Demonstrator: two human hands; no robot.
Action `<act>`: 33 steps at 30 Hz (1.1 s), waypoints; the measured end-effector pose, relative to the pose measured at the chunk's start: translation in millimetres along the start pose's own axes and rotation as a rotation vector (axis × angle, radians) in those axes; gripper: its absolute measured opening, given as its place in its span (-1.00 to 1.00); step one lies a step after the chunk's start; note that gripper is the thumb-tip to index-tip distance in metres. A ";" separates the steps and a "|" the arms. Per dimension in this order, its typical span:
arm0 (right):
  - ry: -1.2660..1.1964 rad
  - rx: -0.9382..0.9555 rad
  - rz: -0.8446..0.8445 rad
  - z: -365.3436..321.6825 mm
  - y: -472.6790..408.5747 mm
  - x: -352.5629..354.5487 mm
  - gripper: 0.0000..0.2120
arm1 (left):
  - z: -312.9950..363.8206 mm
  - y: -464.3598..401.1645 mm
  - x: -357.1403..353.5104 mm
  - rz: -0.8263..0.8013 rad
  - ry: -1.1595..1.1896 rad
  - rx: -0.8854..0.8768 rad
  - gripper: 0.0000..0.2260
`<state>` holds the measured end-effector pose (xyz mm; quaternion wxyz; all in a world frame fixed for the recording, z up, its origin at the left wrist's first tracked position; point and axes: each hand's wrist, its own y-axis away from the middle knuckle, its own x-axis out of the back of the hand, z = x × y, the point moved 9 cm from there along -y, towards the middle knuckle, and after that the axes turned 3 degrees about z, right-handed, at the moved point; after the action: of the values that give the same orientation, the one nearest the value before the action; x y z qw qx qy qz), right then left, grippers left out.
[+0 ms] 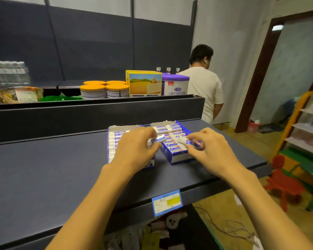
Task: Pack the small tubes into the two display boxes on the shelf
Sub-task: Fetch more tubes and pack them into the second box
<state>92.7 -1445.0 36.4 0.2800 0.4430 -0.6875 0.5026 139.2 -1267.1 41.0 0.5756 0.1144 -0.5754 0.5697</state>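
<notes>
I see dark shelf, two display boxes side by side on it. Left box full of white-blue tubes in row. Left hand above left box, fingers curled, pinches one small tube at fingertips. Right box stands at angle, also packed with tubes. Right hand over right box's near corner, fingers curled, grips second tube. Behind, on upper shelf, orange-lid cans. Far right, person in white shirt, back turned.
</notes>
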 end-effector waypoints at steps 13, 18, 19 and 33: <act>0.066 0.222 -0.151 21.9 -97.4 -46.7 -0.65 | -13.7 -70.3 -38.6 0.027 -0.110 0.140 -0.84; 0.123 0.373 -0.230 11.3 -119.7 -69.3 -0.65 | -21.7 -77.0 -46.7 0.065 -0.155 0.231 -0.80; 0.128 0.404 -0.240 8.3 -122.6 -72.6 -0.66 | -24.3 -77.8 -47.2 0.073 -0.152 0.255 -0.79; -0.012 0.512 -0.275 -7.5 -125.9 -90.2 -0.68 | -34.3 -72.4 -47.5 0.179 -0.028 0.314 -0.80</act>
<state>245.1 -1421.2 19.8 0.2205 0.5914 -0.4736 0.6143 229.2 -1288.6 30.6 0.4897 0.1589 -0.4953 0.6997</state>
